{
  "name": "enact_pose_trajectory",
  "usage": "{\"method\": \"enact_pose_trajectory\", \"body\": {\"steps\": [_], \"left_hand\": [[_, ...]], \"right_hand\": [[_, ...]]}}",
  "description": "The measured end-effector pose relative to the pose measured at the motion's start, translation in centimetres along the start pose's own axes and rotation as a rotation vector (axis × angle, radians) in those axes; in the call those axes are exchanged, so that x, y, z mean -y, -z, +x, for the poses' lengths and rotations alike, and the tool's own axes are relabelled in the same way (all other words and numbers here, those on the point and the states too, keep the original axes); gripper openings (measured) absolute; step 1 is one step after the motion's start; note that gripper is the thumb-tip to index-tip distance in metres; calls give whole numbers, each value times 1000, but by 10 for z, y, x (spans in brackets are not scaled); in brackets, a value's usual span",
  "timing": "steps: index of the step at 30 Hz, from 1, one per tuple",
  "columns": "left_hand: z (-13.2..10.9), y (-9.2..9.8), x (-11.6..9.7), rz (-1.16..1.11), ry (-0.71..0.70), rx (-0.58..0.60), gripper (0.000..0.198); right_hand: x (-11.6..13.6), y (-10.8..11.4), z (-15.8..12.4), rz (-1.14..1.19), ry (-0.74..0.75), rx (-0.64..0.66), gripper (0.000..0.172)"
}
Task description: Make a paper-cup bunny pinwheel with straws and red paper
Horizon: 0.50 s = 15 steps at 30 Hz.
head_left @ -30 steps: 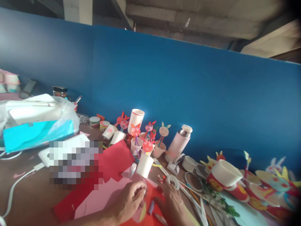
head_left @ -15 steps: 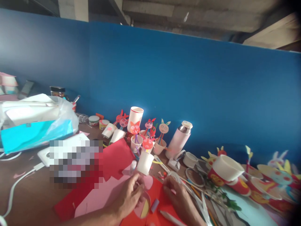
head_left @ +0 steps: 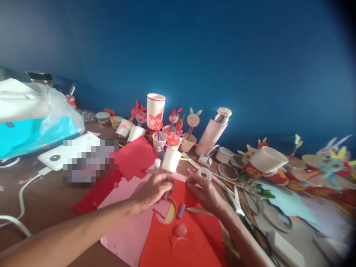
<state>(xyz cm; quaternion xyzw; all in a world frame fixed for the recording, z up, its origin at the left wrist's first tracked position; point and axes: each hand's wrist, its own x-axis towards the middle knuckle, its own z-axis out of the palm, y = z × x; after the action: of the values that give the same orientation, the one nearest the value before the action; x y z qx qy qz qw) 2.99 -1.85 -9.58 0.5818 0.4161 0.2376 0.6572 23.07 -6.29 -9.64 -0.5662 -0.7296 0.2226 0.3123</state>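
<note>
My left hand [head_left: 158, 189] is above the pink paper, its fingers curled together; whatever is between them is hidden. To its right, over the red sheet [head_left: 183, 244], my right hand [head_left: 204, 190] has thumb and fingers bent together. A small bit of pink shows by those fingers, but I cannot tell if they hold it. Below the hands lie a round tape roll [head_left: 172, 212], a short purple stick [head_left: 181, 210] and a small clear round piece [head_left: 181, 230]. Just beyond them stands a white paper cup [head_left: 171, 160] with a red paper face above it.
Paper-face figures in cups and a pink thermos [head_left: 211, 135] line the blue wall. Scissors [head_left: 236, 200], pencils and tape rolls crowd the right. On the left are a white power bank [head_left: 55, 157] with its cable and a plastic bag [head_left: 59, 107].
The view has tilted down, so more of the red sheet and both forearms show. Both hands stay close together with fingers bent. The pink piece near my left fingertips no longer shows.
</note>
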Motion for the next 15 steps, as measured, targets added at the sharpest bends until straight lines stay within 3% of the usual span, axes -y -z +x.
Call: {"method": "enact_pose_trajectory", "body": {"steps": [4,9,13,15], "left_hand": [[-2,-3,-1,0,-16,-15,11],[-1,-5,-1,-6,-71,-38,15],[-1,-5,1,-10,-74,-20,17],[-1,-4,1,1,-48,-21,18]], "right_hand": [[2,-4,2,-33,40,-22,12],[3,-7,5,-172,150,-160,15],[5,6,0,-206,198,-242,18],[9,16,-6,-194,216,-182,17]]}}
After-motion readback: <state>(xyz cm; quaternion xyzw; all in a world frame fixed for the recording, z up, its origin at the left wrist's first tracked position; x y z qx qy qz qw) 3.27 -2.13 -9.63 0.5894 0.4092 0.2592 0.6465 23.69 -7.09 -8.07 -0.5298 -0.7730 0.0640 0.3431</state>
